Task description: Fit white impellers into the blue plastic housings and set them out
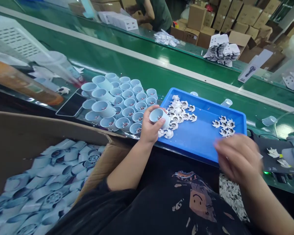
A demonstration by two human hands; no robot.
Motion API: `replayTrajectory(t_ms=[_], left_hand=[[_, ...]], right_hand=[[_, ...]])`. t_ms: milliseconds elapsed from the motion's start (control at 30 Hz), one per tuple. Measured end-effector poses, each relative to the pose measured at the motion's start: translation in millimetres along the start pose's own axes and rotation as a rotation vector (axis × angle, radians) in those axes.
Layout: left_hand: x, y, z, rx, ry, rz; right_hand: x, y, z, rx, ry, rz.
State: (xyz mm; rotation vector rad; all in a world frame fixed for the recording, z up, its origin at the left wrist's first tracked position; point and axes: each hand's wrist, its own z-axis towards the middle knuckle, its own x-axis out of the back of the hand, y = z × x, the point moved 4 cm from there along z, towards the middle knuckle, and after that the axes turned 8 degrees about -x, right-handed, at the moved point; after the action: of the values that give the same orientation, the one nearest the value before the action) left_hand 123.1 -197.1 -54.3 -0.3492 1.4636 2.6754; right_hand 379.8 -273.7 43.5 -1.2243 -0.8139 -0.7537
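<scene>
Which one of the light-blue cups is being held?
The single cup in the left hand, at the left end of the blue tray; the other cups sit grouped beside it or heaped in the carton.

Factory assembly line, with stacked cartons [247, 14] behind.

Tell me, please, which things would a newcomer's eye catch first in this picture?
First, probably the bright blue tray in the middle, with white finned rotors in two groups, left and right. Next, the light-blue cups packed closely to its left, and more cup-like parts heaped in the cardboard box at lower left. Between tray and rows, the left hand holds one cup.
</scene>
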Motion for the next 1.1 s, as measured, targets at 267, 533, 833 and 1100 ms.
replayTrajectory(t_ms=[267, 533, 833, 1100], left_hand=[[-12.1, 7, 0, 0.128, -0.115, 0.027], [-14.7, 18, 0, 0.137, -0.203, 0.058], [-16.4, 12, -2, 0.221, -0.267, -0.037], [-11.1, 7, 0, 0.122, -0.236, 0.161]], right_hand=[[-95, 37, 128, -0.201, -0.203, -0.495], [-74, 25, 43, 0.145, -0.436, -0.708], [-74, 10, 33, -0.038, -0.522, -0.780], [-93, -1, 41, -0.187, -0.532, -0.663]])
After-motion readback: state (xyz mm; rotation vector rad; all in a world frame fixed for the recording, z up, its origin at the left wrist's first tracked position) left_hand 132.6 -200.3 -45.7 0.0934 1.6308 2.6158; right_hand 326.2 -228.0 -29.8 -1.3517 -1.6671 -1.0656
